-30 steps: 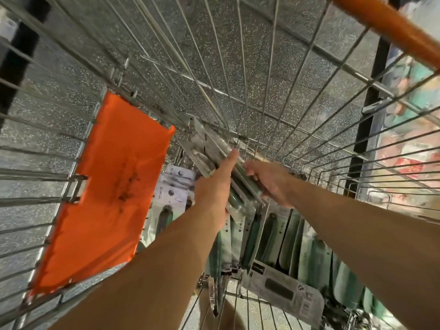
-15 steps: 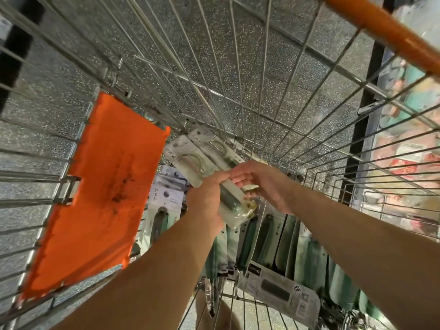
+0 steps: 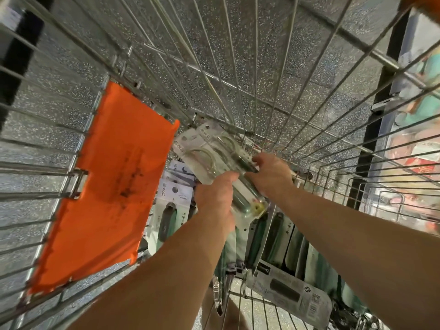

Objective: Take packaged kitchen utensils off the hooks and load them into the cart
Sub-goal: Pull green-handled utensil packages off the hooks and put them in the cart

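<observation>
The blister-packed utensils (image 3: 214, 160) have swung flatter, both the left hand (image 3: 215, 196) and right hand (image 3: 271, 172) gripping them; best lowered flat onto the stacked packs (image 3: 171, 206) in the cart (image 3: 262, 96).

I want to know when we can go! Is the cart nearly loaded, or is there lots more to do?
Many packaged utensils already stand in the wire cart. Now the left hand and right hand grip a clear-packed bundle low inside it, not yet released. The hooks are out of view, so what remains can't be told.
</observation>
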`<state>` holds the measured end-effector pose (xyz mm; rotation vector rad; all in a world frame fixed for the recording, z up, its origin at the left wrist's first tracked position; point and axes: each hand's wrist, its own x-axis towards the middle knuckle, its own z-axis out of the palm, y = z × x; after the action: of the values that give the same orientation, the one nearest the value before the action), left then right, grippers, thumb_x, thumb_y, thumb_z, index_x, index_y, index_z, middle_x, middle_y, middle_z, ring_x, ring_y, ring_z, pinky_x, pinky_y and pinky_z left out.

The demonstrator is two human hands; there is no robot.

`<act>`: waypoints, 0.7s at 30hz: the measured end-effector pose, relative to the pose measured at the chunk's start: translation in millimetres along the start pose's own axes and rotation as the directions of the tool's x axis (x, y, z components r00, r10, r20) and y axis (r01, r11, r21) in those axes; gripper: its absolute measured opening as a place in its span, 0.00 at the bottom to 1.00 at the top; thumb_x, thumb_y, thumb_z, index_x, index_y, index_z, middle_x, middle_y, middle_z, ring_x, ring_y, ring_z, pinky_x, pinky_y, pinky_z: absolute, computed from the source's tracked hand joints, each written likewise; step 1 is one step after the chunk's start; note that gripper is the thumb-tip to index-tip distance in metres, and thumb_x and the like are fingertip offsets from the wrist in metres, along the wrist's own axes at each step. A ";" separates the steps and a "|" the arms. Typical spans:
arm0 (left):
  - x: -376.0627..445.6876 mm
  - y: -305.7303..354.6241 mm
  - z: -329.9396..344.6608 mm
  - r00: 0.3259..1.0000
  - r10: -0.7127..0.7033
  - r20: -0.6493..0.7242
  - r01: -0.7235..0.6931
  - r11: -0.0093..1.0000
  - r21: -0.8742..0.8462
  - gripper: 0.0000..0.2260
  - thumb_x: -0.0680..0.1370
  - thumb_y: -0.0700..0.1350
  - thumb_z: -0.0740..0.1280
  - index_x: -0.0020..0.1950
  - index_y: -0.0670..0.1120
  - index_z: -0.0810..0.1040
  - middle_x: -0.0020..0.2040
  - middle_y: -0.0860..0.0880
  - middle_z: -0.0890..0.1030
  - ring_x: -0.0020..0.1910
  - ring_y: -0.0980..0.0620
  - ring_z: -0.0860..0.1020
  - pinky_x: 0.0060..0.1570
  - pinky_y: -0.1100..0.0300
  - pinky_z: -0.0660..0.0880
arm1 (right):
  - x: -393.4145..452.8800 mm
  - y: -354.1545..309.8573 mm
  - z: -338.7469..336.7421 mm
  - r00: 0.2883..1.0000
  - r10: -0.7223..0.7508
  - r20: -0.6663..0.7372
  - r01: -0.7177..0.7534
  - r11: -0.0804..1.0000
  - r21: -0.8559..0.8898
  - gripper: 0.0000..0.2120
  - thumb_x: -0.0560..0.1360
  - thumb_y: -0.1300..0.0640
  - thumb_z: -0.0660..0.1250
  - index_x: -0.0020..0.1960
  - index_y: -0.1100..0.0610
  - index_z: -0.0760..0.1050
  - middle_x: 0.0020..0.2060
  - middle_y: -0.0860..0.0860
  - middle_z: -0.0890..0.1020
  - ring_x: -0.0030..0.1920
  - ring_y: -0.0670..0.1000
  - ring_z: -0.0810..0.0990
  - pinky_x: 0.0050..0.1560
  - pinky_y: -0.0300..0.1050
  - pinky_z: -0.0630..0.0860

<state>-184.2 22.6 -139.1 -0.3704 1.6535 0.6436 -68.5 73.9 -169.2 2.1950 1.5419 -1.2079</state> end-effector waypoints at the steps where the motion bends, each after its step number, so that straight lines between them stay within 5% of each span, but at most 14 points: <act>1: 0.4 0.3 -0.4 1.000 -0.004 0.007 0.004 1.000 -0.006 0.44 0.56 0.50 0.80 0.72 0.44 0.73 0.62 0.41 0.83 0.57 0.38 0.83 0.62 0.38 0.79 | 1.7 0.5 1.7 1.000 0.006 -0.004 -0.005 1.000 0.021 0.13 0.75 0.55 0.75 0.58 0.48 0.78 0.44 0.47 0.77 0.37 0.47 0.82 0.27 0.35 0.75; 7: 7.4 -6.0 -2.6 0.999 0.019 0.045 -0.017 0.998 -0.059 0.52 0.44 0.52 0.80 0.69 0.44 0.76 0.60 0.40 0.84 0.57 0.36 0.83 0.60 0.34 0.78 | 1.6 5.8 1.1 0.999 -0.007 0.046 0.008 1.000 -0.024 0.10 0.75 0.51 0.75 0.52 0.46 0.76 0.44 0.44 0.73 0.44 0.49 0.81 0.45 0.47 0.84; 12: 6.0 -10.6 -7.0 0.997 0.037 0.060 -0.033 0.997 -0.072 0.50 0.46 0.53 0.83 0.69 0.44 0.77 0.58 0.42 0.85 0.57 0.39 0.84 0.61 0.36 0.79 | -9.1 6.7 -4.8 0.995 0.014 0.099 -0.021 0.998 0.063 0.08 0.80 0.49 0.69 0.53 0.51 0.72 0.47 0.49 0.79 0.39 0.45 0.78 0.31 0.35 0.71; 16: -0.3 -11.3 -7.6 0.994 0.067 0.086 -0.059 0.994 -0.088 0.44 0.50 0.51 0.83 0.65 0.43 0.79 0.52 0.42 0.87 0.52 0.40 0.86 0.58 0.38 0.82 | -12.5 0.9 -4.1 0.980 -0.039 0.194 0.008 0.987 0.159 0.15 0.80 0.51 0.70 0.65 0.51 0.74 0.52 0.47 0.80 0.39 0.43 0.79 0.32 0.34 0.71; 19: 3.7 -13.4 -8.0 0.989 0.088 0.120 -0.075 0.991 -0.107 0.45 0.48 0.51 0.83 0.65 0.45 0.81 0.52 0.43 0.88 0.52 0.40 0.87 0.58 0.37 0.82 | -8.7 -0.8 -0.2 0.987 -0.006 0.160 -0.026 0.981 0.195 0.09 0.78 0.51 0.72 0.57 0.51 0.80 0.51 0.48 0.83 0.42 0.45 0.80 0.41 0.38 0.77; 21: 5.2 -14.4 -8.7 0.986 0.104 0.128 -0.091 0.990 -0.105 0.44 0.48 0.51 0.83 0.65 0.46 0.82 0.52 0.43 0.88 0.52 0.40 0.87 0.59 0.36 0.82 | -6.2 0.6 1.1 0.986 0.028 0.163 -0.066 0.970 0.234 0.03 0.77 0.52 0.73 0.49 0.49 0.81 0.47 0.48 0.84 0.40 0.44 0.80 0.36 0.36 0.75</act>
<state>-183.8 6.5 -146.4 -0.3122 1.5233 0.8088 -69.4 68.6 -165.7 2.1976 1.3353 -1.5842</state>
